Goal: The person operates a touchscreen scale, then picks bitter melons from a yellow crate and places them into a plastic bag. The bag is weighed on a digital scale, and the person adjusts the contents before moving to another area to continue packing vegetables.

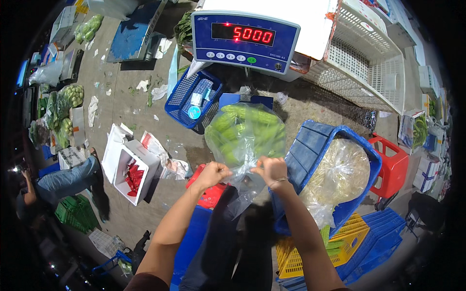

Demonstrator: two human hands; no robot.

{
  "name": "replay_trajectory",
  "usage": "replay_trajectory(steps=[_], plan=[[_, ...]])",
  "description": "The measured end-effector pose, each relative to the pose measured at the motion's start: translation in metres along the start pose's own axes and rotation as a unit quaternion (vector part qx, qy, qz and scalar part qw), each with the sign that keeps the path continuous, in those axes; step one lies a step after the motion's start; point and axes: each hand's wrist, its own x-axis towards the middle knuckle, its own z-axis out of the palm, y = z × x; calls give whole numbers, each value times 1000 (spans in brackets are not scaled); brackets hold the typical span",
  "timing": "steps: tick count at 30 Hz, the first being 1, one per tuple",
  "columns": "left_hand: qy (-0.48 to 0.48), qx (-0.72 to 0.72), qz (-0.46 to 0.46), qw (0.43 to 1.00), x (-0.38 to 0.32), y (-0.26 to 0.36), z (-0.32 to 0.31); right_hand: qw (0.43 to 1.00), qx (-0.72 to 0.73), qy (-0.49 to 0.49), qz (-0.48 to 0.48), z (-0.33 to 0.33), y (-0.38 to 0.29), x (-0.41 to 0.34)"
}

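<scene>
A clear plastic bag (244, 136) full of long light-green vegetables rests on the blue platform (228, 99) of a scale, directly before me. Its neck is gathered and twisted, and the loose plastic end hangs toward my legs. My left hand (214, 174) pinches the plastic at the left of the neck. On the other side, the fingers of my right hand (273, 170) grip the bunched plastic close to the twist. Above the bag stands the blue-and-white scale display (244, 42) with lit red digits.
A blue crate (309, 145) with bagged bean sprouts (338, 171) stands right, near a red plastic stool (391, 163). Left are a blue basket (178, 96) and a foam box (143, 182) of red peppers (134, 178). A person (69, 178) is at far left.
</scene>
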Motion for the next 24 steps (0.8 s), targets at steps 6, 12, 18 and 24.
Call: replay_trajectory(steps=[6,12,18,24], plan=[[238,-151,-10,959,66,-39,-25,962,-187,177,-90,37,67,43],[281,-657,-346,608,81,-70,30,865,160,143,454,130,95,34],[62,-713,55,696,-1,23,12,484,844,110,201,32,21,14],[-26,-510,-65,857,6,74,41,746,625,-167,160,-27,-28,47]])
